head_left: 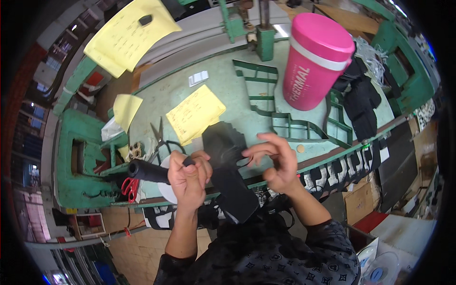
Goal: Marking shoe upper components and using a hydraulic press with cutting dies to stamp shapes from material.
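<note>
My left hand point(189, 180) is closed in a fist, with a small dark tip showing between thumb and fingers. A thick black tube-shaped piece point(148, 171) runs into that fist from the left. Beside it, a stack of black fabric-like pieces point(223, 140) rests on the green table and reaches over the front edge towards my body. My right hand point(280, 164) hovers just right of the stack, fingers bent and apart. A thin dark line shows near its fingertips; I cannot tell whether it is touched.
Black-handled scissors point(164, 141) and a yellow written sheet point(194, 114) lie behind the stack. Green metal cutting dies point(259, 90) stand near a large pink jug point(318, 61). Red-handled scissors point(129, 188) hang at the left edge; black pieces point(358, 109) are heaped far right.
</note>
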